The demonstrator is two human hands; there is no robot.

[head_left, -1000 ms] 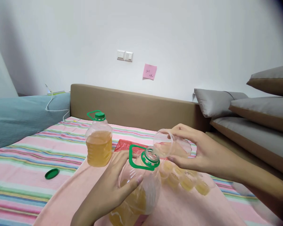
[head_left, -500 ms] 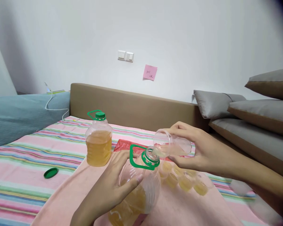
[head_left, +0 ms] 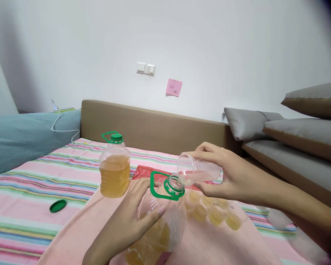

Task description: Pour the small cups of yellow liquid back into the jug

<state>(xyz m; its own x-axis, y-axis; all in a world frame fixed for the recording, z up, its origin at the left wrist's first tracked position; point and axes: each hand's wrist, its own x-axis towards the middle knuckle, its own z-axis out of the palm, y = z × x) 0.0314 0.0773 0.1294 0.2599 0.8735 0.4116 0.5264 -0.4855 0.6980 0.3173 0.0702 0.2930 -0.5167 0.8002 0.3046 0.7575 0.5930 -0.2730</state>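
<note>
- Right hand: thumb below and fingers above pinch a clear cup about its body, from the base side.
- The cup is on its side, its long axis nearly level across the view. Its mouth points left and its base right, into the right hand. The rim's lower edge is at the open neck of the near bottle, seemingly touching; how much liquid is inside is hard to tell.
- Left hand: wrapped about the shoulder of the near bottle, thumb pressed to the front, fingers reaching behind.
- The near bottle's long axis runs from lower left up to its neck at upper right, so it appears tilted towards the cup. The mouth points up; the base is cut off. Yellow liquid fills the lower part, and a green handle sticks out left from the neck.
- Just behind and right, filled cups stand upright in a cluster on the pink cloth.
- Beyond the near bottle lies a red plastic bag.
- Farther left, a capped bottle stands upright, long axis vertical, partly full of yellow liquid.
- A loose green cap lies on the striped sheet.
</note>
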